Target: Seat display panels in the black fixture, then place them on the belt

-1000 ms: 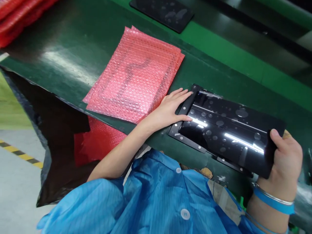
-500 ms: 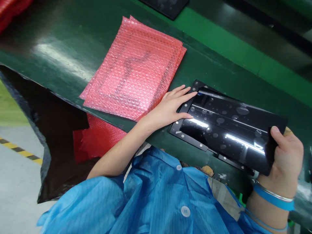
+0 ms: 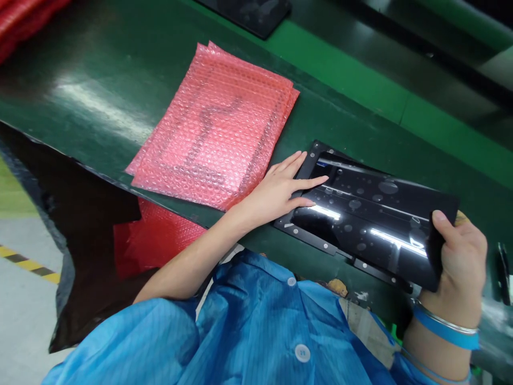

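A: What fills the left of the frame?

B: Red bubble wrap (image 3: 28, 24) is heaped in the upper left corner. Yellow-and-black floor tape (image 3: 30, 262) crosses the lower left, beside black plastic sheeting (image 3: 92, 224) spread below the edge of a green workbench (image 3: 340, 128). More red wrapping (image 3: 156, 240) lies against the sheeting.

A: And moving toward the center?

B: Pink bubble-wrap pouches (image 3: 216, 128) sit stacked on the bench, left of center, dark outlines showing through the top one. At the top edge, a dark flat panel (image 3: 252, 13) is partly cut off.

A: The worker's hands?

B: The left hand (image 3: 276, 187) is open, fingers splayed over the near end of a glossy black screen panel (image 3: 368, 214), right of center. Its left and lower borders show a dark frame dotted with pale discs.

A: The far right?

B: The right hand (image 3: 460, 246), above a blue wristband (image 3: 449, 329), grips the panel's right end, thumb on top. Whether that end touches the bench, I cannot tell.
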`<state>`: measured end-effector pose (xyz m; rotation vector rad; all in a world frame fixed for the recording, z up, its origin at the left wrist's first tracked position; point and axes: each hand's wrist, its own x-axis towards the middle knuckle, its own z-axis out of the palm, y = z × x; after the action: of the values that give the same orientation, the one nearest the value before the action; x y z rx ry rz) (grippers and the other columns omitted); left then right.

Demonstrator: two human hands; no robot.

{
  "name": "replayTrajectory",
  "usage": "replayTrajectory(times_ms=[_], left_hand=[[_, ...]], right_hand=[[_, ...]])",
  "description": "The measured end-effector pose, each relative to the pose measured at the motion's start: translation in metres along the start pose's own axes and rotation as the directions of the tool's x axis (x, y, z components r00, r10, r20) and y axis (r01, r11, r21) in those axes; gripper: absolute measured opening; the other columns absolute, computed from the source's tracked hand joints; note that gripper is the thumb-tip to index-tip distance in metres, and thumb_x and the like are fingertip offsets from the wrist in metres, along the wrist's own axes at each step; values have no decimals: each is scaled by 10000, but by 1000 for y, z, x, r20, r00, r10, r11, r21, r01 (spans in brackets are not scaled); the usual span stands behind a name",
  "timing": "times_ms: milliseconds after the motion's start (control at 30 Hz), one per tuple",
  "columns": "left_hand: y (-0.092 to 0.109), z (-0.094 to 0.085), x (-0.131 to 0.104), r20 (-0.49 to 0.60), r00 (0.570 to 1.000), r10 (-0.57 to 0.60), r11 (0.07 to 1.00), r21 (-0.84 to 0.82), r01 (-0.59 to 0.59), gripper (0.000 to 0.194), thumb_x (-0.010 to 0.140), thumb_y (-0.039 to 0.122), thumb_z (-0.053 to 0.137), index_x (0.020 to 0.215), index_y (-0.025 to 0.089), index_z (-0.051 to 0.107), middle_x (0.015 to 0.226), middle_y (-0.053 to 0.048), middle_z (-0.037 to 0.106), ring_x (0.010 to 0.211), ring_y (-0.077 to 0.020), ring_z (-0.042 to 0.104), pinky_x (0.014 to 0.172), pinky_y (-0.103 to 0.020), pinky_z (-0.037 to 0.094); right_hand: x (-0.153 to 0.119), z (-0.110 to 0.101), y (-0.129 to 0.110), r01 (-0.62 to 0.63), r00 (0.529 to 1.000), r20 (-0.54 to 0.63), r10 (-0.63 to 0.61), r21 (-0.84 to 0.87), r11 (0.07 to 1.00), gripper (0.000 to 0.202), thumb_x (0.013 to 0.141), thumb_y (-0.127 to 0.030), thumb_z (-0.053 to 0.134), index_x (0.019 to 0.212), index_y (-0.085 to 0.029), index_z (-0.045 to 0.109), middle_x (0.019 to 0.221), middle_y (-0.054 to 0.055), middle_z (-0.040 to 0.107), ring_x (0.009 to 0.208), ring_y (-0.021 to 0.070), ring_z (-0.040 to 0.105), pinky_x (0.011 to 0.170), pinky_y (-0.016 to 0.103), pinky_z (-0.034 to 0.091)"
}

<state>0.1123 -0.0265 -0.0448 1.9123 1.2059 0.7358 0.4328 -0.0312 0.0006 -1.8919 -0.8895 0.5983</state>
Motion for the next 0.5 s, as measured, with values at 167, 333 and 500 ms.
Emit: replayTrajectory(times_ms=[167, 333, 500], left_hand=[[0, 0, 0, 6, 1000, 7, 1000, 22, -7, 490, 887, 317, 746, 1362, 376, 641, 1676, -76, 275, 1560, -348, 182, 1229, -567, 172], [-2, 1, 1, 4, 1000, 28, 998, 47, -28, 498, 890, 318, 744, 1373, 363, 634, 1674, -101, 269, 1560, -353, 179, 1228, -572, 183], [-2, 1, 1, 49, 998, 30, 985, 170, -38, 516, 928, 362, 693, 1431, 330, 583, 1684, -133, 224, 1566, -349, 153, 1222, -561, 207]], right_hand=[[1, -1, 4, -11, 1000, 16, 12, -24, 1000, 433, 415, -489, 801, 576, -225, 498, 593, -44, 489, 570, 125, 457, 549, 318, 372], [0, -1, 4, -3, 1000, 1, 3, -25, 1000, 463, 401, -505, 832, 579, -232, 502, 590, -41, 467, 560, 121, 424, 539, 324, 364], [-2, 2, 0, -17, 1000, 24, 18, -33, 999, 441, 394, -509, 823, 599, -220, 561, 609, -25, 506, 559, 126, 437, 522, 318, 382]])
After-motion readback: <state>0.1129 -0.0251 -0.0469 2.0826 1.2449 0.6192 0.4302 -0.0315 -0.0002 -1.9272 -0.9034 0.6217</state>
